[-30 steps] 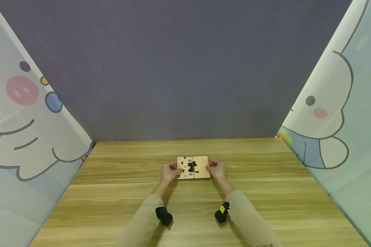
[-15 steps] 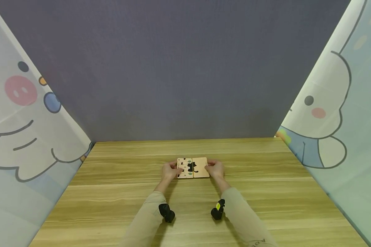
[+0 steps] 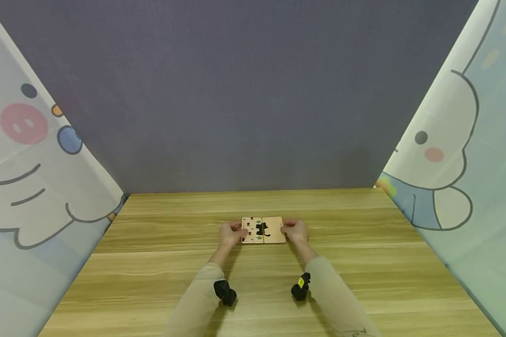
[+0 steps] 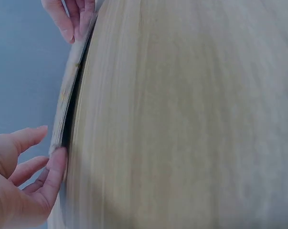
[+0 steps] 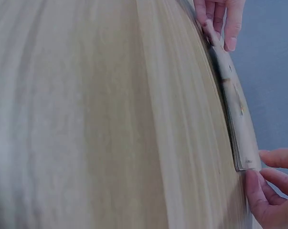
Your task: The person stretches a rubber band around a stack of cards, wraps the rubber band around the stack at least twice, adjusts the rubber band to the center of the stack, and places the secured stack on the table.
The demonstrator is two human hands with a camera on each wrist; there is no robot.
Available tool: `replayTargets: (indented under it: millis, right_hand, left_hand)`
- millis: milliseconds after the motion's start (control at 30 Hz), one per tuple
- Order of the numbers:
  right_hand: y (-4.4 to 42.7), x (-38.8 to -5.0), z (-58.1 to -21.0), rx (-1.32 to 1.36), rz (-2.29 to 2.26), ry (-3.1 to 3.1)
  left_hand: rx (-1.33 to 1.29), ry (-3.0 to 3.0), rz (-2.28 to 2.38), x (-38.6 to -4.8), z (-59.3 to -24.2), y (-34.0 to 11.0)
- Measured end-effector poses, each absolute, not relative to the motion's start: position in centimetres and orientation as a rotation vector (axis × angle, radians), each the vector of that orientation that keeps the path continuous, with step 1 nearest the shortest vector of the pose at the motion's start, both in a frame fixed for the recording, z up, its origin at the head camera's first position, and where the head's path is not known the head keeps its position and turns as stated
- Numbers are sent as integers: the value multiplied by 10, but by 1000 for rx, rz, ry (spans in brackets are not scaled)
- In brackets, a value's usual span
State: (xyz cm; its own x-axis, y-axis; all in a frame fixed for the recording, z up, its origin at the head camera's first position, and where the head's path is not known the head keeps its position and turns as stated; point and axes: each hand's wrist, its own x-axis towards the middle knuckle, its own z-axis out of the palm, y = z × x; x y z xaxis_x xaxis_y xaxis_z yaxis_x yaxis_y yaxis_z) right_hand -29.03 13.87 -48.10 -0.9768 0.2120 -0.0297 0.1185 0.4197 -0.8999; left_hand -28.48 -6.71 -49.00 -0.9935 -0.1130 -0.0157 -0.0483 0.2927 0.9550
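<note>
A small cat-print notebook [image 3: 273, 230] is held level just over the wooden table in the head view. Its left part has stripes and small figures, its right part is plain cream, and a black cat sits at the middle by a thin yellowish line. My left hand [image 3: 229, 235] pinches the left end, thumb on top. At the right end, my right hand [image 3: 295, 231] grips it with the thumb on the cover. Both wrist views show the notebook [image 4: 67, 102] edge-on as a thin stack, a dark gap or shadow beneath it; the fingers below are partly hidden.
The wooden table [image 3: 160, 262] spreads around the hands. A dark grey panel [image 3: 253, 103] rises behind its back edge. Cartoon-printed cloths [image 3: 21, 196] flank both sides. Black wrist cameras [image 3: 225, 293] are strapped on the sleeves.
The notebook's far edge has come down slightly, so it looks a little flatter. Both hands keep their hold, and the forearms have shifted only a little.
</note>
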Motion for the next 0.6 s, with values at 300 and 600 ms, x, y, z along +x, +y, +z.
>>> replayTargets:
  millis: [300,600]
  right_hand:
    - [152,-286,-478,-113,1462,-2676]
    - [173,-283,-466,322,1003,-2817]
  left_hand:
    - [94,-2599,-1597,-275,-477,-77]
    - [-178,-2696,-1234,-264,-472,-92]
